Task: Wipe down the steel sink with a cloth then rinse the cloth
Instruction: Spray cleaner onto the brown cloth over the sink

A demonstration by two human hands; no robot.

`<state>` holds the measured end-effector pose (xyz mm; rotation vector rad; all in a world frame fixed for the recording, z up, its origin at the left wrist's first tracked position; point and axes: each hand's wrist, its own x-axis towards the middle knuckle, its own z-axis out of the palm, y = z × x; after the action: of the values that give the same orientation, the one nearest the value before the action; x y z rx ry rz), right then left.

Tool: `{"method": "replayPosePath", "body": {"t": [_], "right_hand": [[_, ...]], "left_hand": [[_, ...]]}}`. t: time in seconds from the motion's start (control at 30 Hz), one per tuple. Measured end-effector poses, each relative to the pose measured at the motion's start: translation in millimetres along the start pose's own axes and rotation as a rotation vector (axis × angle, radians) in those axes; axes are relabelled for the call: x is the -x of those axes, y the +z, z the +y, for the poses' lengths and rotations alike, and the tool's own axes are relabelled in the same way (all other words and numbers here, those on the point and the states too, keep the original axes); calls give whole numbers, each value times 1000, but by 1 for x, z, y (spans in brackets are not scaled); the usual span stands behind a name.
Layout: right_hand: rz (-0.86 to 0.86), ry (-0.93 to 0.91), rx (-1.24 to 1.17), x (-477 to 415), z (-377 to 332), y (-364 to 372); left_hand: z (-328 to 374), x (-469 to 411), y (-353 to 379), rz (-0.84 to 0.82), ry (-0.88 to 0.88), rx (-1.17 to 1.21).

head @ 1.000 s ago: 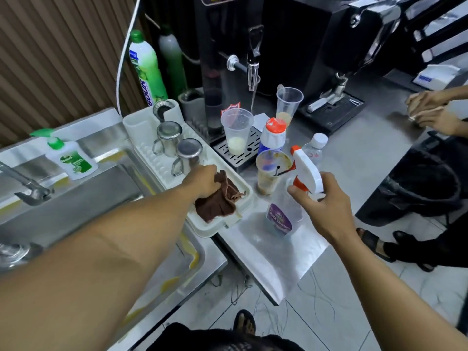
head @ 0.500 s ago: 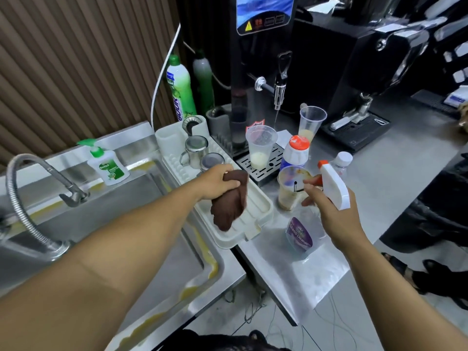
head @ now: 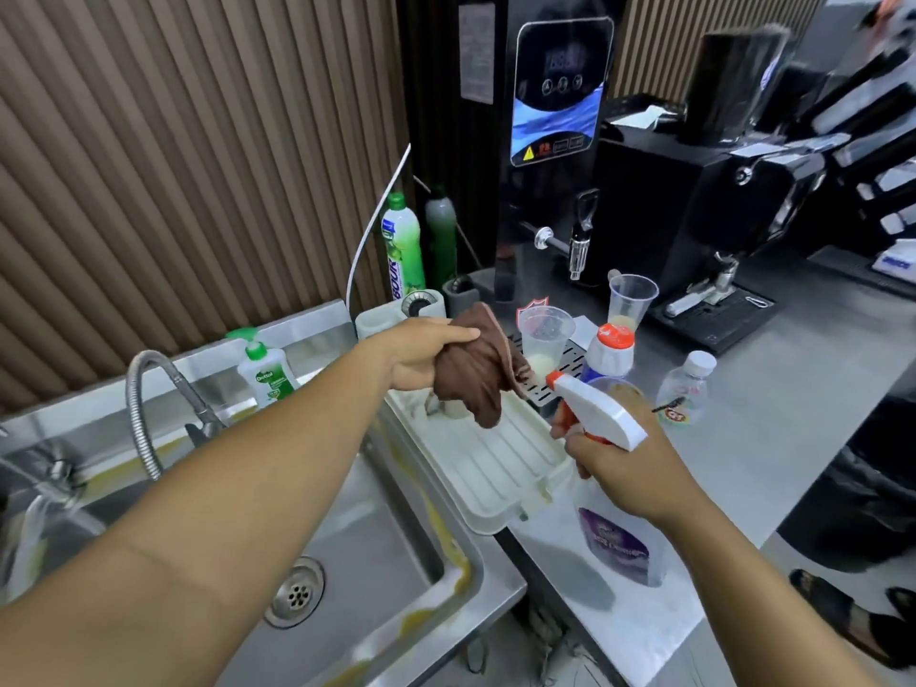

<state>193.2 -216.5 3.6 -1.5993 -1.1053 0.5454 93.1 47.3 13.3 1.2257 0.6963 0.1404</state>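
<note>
Cloth lifted, spray bottle in grip – steel sink not yet wiped.

I record the left hand [head: 426,357] clamped on a bunched brown cloth [head: 473,374], held up over the far end of the white drainer tray [head: 500,468]. The right hand [head: 624,468] is wrapped round the neck of a spray bottle [head: 602,414], whose nozzle points left toward the cloth. The steel sink [head: 386,542] lies below and to the left of both hands, nearer the body, with its basin running away leftward past the drain [head: 296,592]. The left hand is the nearer one – I judge it needs only to drop back and down. The tray overhangs the basin's right rim, and yellow residue [head: 431,518] lines that edge. The faucet [head: 143,404] stands at the back left, and the middle of the basin is open.
</note>
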Motion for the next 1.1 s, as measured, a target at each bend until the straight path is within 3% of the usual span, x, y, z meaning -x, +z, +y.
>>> {"method": "replayPosePath", "body": {"t": [0.17, 0.47, 0.87, 1.1], "right_hand": [[-32, 42, 39, 1, -12, 23], [-54, 50, 140, 2, -28, 41], [132, 53, 177, -7, -36, 38], [3, 1, 225, -6, -33, 41]], "left_hand": [[16, 19, -2, -50, -72, 43], [31, 43, -9, -110, -142, -130], [40, 47, -19, -153, -126, -171], [54, 45, -16, -152, -150, -191]]}}
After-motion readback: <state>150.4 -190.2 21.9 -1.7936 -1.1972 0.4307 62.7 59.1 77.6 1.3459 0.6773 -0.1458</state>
